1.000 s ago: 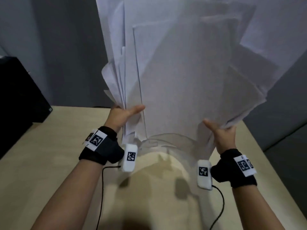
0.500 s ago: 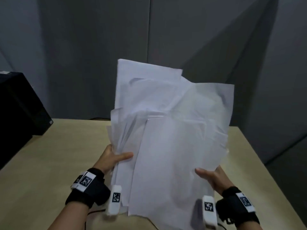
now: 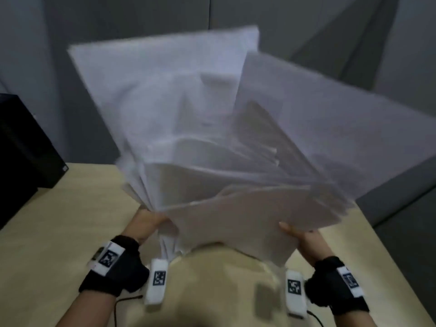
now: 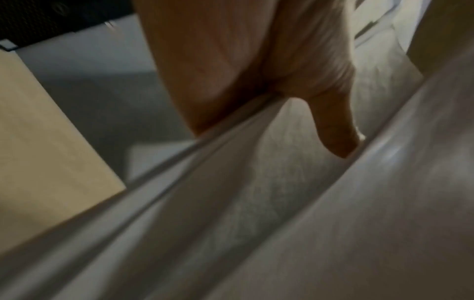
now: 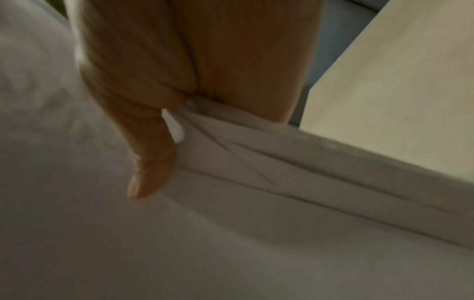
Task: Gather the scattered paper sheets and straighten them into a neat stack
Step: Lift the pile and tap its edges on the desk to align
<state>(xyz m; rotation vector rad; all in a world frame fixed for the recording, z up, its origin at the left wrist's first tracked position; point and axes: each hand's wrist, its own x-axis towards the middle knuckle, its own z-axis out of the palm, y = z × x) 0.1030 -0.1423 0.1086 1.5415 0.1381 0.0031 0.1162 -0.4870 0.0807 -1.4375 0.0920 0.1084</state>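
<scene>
Your two hands hold the sheets (image 3: pixel 212 128) up off the table (image 3: pixel 47 232), a loose white bundle fanned wide toward the top and tilted to the right. Edges are uneven; several sheets stick out past the others at the upper right and along the left side. The picture is motion-blurred, so a sheet count is not readable.

Left hand (image 3: pixel 146 223): grips the lower left corner of the bundle. In the left wrist view the thumb (image 4: pixel 333 130) lies on the near face of the paper while the palm sits against the sheet edges; the other fingers are hidden behind the paper.

Right hand (image 3: pixel 304 239): pinches the lower right edge. The right wrist view shows the thumb (image 5: pixel 148 162) pressed flat on the near face, layered edges running out from under the palm; fingers behind are not visible.

The bundle's lower edge hangs just above the table between your wrists, casting a shadow on the wood below. Whether any corner touches the surface cannot be told.

A black box (image 3: pixel 21 147) stands at the table's far left, well apart from the paper. Grey wall panels (image 3: pixel 141 20) lie behind.
</scene>
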